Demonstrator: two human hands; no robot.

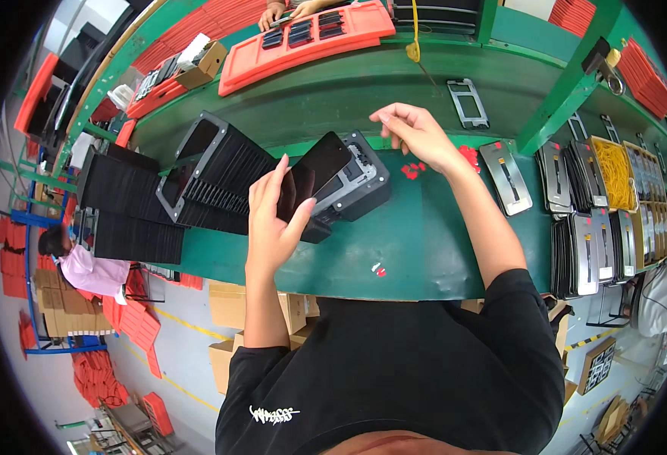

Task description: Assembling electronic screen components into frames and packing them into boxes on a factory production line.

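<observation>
My left hand (pixel 271 216) grips a glossy black phone screen (pixel 317 173) by its near left edge, thumb on one side and fingers on the other. The screen is tilted over a dark grey fixture block (pixel 364 182) with a metal frame on top. To the right of the fixture my right hand (pixel 415 135) hovers above the bench with its fingers loosely bent and apart; nothing plain shows in it. Below and beside that hand lie small red pieces (pixel 413 171). A slotted black rack (pixel 223 171) filled with thin plates stands left of my left hand.
Metal-backed panels (pixel 506 178) lie on the green bench (pixel 439 258) at right, near more stacks and a box of yellow bands (pixel 614 174). A metal frame plate (pixel 468 104) lies farther back. Across the bench, another person's hands (pixel 288 14) work over a red tray (pixel 303 47).
</observation>
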